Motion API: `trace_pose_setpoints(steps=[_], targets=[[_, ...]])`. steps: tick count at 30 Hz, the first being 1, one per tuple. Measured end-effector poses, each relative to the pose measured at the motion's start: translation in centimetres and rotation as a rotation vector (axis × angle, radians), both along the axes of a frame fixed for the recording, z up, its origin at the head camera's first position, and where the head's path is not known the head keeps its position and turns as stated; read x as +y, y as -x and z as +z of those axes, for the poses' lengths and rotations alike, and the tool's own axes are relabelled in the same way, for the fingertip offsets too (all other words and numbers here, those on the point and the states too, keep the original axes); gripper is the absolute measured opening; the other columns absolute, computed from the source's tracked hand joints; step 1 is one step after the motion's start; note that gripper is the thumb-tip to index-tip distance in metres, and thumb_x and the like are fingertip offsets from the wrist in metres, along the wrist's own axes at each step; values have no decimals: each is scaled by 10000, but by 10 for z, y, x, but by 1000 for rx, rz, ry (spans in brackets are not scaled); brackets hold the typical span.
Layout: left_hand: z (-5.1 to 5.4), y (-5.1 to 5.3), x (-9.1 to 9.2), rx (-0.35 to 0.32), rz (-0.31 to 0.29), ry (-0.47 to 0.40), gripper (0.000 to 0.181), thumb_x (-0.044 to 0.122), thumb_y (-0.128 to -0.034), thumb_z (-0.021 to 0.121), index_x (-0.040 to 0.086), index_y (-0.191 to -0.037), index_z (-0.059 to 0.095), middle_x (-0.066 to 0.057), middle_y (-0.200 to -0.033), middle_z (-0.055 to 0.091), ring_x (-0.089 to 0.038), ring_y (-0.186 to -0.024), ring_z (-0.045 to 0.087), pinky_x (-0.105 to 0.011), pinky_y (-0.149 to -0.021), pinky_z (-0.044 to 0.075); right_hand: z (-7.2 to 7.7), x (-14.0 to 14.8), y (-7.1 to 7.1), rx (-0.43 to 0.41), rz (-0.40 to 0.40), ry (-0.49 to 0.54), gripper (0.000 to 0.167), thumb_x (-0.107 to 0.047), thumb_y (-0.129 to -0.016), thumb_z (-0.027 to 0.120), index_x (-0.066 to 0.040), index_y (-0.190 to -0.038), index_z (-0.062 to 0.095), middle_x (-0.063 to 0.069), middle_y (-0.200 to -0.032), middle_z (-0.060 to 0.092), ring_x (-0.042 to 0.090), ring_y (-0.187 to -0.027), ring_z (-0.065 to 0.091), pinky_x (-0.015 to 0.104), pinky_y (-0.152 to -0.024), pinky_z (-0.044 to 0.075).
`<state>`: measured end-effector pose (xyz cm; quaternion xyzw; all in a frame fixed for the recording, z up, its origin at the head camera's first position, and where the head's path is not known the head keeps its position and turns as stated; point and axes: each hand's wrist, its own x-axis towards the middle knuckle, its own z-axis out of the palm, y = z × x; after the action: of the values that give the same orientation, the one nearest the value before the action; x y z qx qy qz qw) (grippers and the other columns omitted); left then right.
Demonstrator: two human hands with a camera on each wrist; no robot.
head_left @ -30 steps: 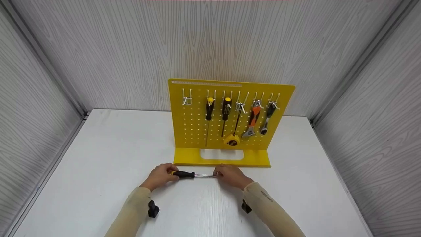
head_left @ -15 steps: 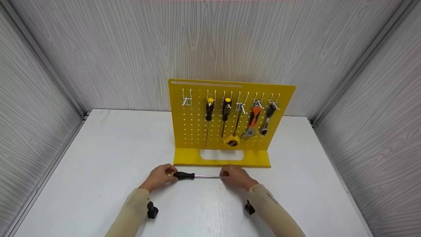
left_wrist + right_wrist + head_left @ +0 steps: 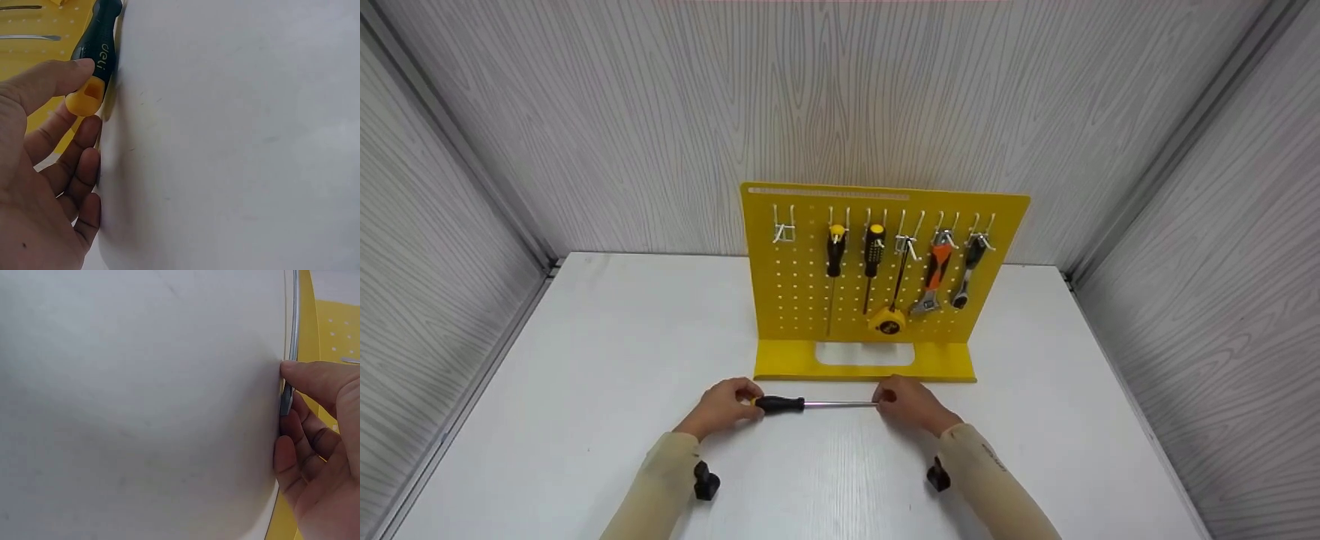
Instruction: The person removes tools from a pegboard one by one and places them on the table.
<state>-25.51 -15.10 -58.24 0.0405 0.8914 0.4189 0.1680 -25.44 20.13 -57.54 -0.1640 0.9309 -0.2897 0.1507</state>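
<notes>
A screwdriver with a black handle (image 3: 781, 404) and a steel shaft lies level just in front of the yellow pegboard stand. My left hand (image 3: 723, 407) pinches the yellow end of its handle; the left wrist view shows thumb and fingers around that yellow cap (image 3: 84, 100). At the other end my right hand (image 3: 913, 405) pinches the shaft near its flat tip (image 3: 286, 401), which pokes out past the thumb in the right wrist view.
On the yellow pegboard (image 3: 787, 300) hang two screwdrivers, a tape measure (image 3: 889, 322), an orange-handled adjustable wrench (image 3: 938, 264) and a ratchet (image 3: 969, 271). A hook (image 3: 784, 233) at the left bears nothing. Wood-patterned walls stand around the white table (image 3: 637, 315).
My right hand has slid rightward along the shaft toward the tip, so more of the steel shows. The left hand keeps its hold on the handle end, almost unmoved.
</notes>
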Motion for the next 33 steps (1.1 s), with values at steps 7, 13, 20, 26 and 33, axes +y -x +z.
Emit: trace_pose_setpoints(steps=[7, 13, 20, 26, 33], targets=[[-2, -2, -1, 20, -8, -10, 264, 161, -764, 783, 133, -1003, 677, -11, -978, 647, -178, -918, 531, -364, -855, 408, -2, 4, -2, -23, -40, 13, 86, -112, -919, 628, -154, -957, 694, -15, -927, 637, 147, -843, 537, 364, -830, 478], [-1, -3, 1, 4, -3, -21, 321, 171, -777, 780, 151, -1080, 676, -6, -1009, 637, -184, -957, 533, -391, -902, 420, -6, 6, -2, -23, -60, 30, 87, -98, -913, 630, -152, -942, 691, -15, -908, 633, 148, -828, 529, 355, -807, 467], [1, -5, 0, 12, -6, -29, 364, 161, -780, 781, 117, -1123, 668, -33, -1058, 648, -197, -986, 547, -403, -920, 432, -7, 7, -4, -35, -96, 40, 83, -103, -901, 649, -124, -961, 701, -2, -905, 633, 159, -825, 530, 361, -824, 481], [2, -5, -1, 20, -4, -39, 348, 162, -793, 773, 108, -1118, 663, -39, -1050, 637, -202, -980, 537, -407, -917, 428, -7, 16, -7, -16, -115, 81, 100, -96, -901, 642, -136, -971, 701, 0, -919, 641, 154, -830, 539, 353, -826, 487], [1, -3, -4, 11, -3, -56, 364, 173, -808, 766, 97, -1145, 650, -59, -1101, 636, -211, -1010, 541, -400, -929, 435, -10, 26, -9, -59, -186, 168, 88, -147, -913, 653, -158, -990, 694, -17, -952, 667, 151, -847, 548, 332, -811, 496]])
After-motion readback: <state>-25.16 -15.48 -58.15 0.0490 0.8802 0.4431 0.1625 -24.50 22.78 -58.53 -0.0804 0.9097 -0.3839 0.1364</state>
